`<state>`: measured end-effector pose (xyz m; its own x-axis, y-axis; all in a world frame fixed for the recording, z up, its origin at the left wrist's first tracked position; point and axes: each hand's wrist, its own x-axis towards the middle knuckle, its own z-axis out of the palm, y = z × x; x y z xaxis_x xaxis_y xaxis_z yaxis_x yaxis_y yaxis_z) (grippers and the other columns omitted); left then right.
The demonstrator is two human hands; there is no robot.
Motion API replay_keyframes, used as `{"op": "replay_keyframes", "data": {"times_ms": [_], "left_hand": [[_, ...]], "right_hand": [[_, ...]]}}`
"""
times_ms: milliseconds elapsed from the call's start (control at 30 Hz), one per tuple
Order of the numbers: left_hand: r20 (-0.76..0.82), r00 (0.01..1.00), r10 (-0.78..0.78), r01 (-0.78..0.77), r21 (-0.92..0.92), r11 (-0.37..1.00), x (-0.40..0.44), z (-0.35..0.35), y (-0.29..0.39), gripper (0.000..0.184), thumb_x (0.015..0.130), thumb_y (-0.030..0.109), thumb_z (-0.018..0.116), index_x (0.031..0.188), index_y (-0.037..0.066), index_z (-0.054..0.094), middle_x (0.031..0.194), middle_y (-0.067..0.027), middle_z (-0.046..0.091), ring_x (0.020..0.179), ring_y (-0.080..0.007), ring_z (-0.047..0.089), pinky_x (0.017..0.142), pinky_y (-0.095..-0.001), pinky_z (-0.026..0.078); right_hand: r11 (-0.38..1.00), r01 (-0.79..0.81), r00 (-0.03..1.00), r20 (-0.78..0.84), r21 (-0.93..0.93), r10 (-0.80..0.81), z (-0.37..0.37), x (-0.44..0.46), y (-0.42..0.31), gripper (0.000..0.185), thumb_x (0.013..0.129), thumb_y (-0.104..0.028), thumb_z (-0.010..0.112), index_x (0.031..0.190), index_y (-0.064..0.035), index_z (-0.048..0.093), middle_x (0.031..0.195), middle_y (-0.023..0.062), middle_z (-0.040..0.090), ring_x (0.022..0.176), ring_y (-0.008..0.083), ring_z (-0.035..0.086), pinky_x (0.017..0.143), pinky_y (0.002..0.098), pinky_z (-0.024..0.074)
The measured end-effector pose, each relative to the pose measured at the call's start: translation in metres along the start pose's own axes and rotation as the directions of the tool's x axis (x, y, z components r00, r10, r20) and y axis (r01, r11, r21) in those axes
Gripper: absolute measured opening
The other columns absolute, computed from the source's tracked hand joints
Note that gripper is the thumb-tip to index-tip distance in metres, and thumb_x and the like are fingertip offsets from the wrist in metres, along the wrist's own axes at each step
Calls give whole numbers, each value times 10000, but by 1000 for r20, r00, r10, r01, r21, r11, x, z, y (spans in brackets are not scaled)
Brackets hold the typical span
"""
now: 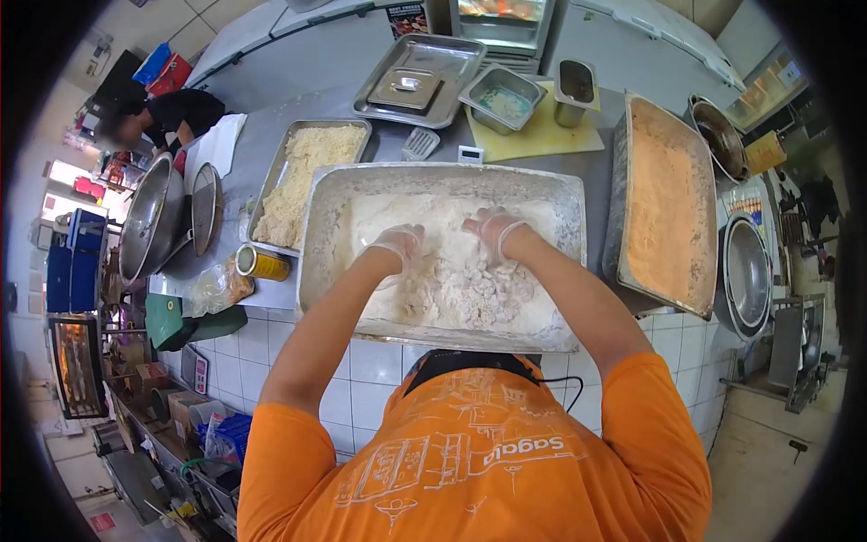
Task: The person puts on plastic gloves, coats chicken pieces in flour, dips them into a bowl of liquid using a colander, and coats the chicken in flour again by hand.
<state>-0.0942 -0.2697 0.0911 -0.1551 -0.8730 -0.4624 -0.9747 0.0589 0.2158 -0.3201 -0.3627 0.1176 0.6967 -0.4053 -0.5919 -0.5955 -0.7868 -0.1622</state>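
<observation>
A large metal tray (pixel 442 174) of white flour (pixel 384 212) lies in front of me. Floured clumps (pixel 479 294), perhaps coated food pieces, are heaped in its near middle. Both hands wear clear plastic gloves. My left hand (pixel 400 244) rests in the flour left of centre, its fingers pointing inward and partly hidden. Right of centre, my right hand (pixel 493 231) touches the flour just beyond the clumps, fingers slightly apart. Neither palm shows anything held.
Left stand a tray of pale crumbs (pixel 316 167), a yellow can (pixel 262 264) and a steel bowl (pixel 149 221). A deep tray of orange powder (pixel 670 208) flanks the right side. Behind are a slotted turner (pixel 420 144) and a yellow cutting board (pixel 542 135). Another person (pixel 181 117) bends at far left.
</observation>
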Motion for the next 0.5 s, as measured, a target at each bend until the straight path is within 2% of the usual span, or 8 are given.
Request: {"op": "replay_keyframes", "data": {"times_ms": [67,167,267,300,367,400,467,500], "left_hand": [[-117,984,135,-151,-139,979,-6,4,21,374,865,339,538,1064,27,597,1155,-198,618,1081,-351,586,893,-412,473],[123,990,66,-77,91,993,-17,-6,57,574,833,417,577,1291,80,495,1381,-207,457,1294,-360,420,1028,-443,381],[89,991,-104,84,203,976,-56,-36,93,920,766,537,624,1495,150,219,1532,-189,232,1416,-410,181,1128,-507,223],[115,987,-108,86,181,980,-56,-34,93,995,742,570,634,1507,163,145,1549,-181,165,1421,-423,138,1134,-524,177],[165,980,-108,85,144,986,-51,-28,93,1153,693,635,652,1530,190,-4,1582,-165,31,1431,-449,51,1148,-559,85],[153,987,-58,30,178,983,-41,-17,94,1159,679,637,668,1530,200,15,1580,-173,23,1426,-460,60,1138,-568,116],[123,992,40,-70,249,966,-21,-3,106,1171,650,640,700,1530,220,53,1576,-190,7,1417,-481,80,1120,-584,177],[162,987,-5,-27,193,981,-21,-1,119,1148,664,616,706,1530,229,59,1578,-184,-3,1415,-481,94,1101,-591,213]], "right_hand": [[996,-7,999,-51,94,12,14,-2,9,924,592,-317,856,1388,-156,416,1381,211,438,1212,383,487,987,406,444],[955,-84,990,-89,285,113,-2,-18,17,823,649,-288,819,1363,-122,445,1342,216,477,1192,378,504,984,399,447],[896,-95,963,-188,434,193,-33,-60,16,839,668,-302,805,1382,-101,412,1374,235,439,1229,390,469,1009,402,430],[875,-79,948,-237,477,215,-33,-70,14,861,668,-311,804,1393,-96,392,1394,244,415,1246,397,453,1018,404,423],[921,-63,913,-351,384,209,-16,-80,15,1009,626,-366,832,1444,-104,301,1442,260,344,1295,403,400,1049,432,395],[940,-60,893,-404,335,201,-7,-86,14,1085,606,-393,846,1469,-108,255,1466,268,308,1319,407,374,1064,447,380],[979,-191,964,-173,67,200,-13,-102,3,1245,538,-456,870,1503,-162,141,1509,259,213,1347,434,320,1087,491,338],[971,-225,974,-56,-79,221,-17,-107,-3,1327,504,-487,883,1520,-188,84,1531,254,165,1361,448,293,1099,513,318]]}}
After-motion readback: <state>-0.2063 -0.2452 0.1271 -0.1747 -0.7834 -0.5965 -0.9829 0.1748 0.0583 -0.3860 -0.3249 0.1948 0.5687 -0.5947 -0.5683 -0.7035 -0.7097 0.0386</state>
